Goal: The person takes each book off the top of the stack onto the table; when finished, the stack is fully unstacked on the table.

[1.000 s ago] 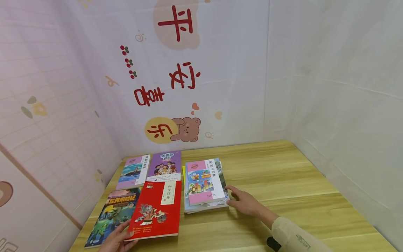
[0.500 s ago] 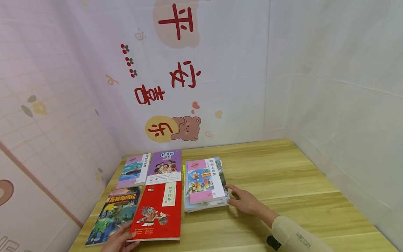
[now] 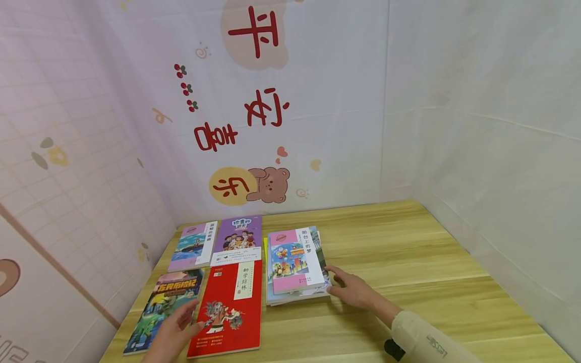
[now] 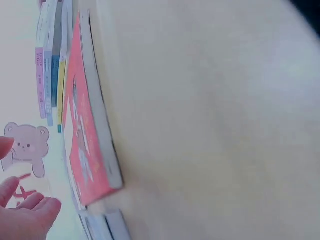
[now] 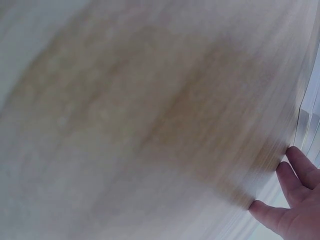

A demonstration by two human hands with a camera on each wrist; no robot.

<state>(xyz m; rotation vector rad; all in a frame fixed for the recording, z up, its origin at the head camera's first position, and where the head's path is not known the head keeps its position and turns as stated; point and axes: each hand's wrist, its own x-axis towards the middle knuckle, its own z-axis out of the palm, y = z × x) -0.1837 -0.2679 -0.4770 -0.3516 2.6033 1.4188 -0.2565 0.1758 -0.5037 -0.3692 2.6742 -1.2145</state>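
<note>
A red book (image 3: 242,315) with a cream title label lies flat on the table in front of a purple book (image 3: 238,237). My left hand (image 3: 172,335) hovers over its lower left corner, fingers parted and holding nothing; the left wrist view also shows the fingers clear of the red cover. Under that hand in the head view is a dark comic-style book (image 3: 159,312), partly covered. My right hand (image 3: 356,292) rests at the right edge of a book stack (image 3: 290,264) topped by a pink and white book. Its fingertips meet the tabletop in the right wrist view.
A pink and blue book (image 3: 192,247) lies at the back left of the wooden table (image 3: 386,242). White printed cloth walls (image 3: 327,126) rise behind and on both sides. A dark object (image 3: 394,349) shows under the right sleeve.
The red book has been lowered flat and squared up below the purple one. My left hand has let go of it and lifted slightly. The right hand stays by the stack.
</note>
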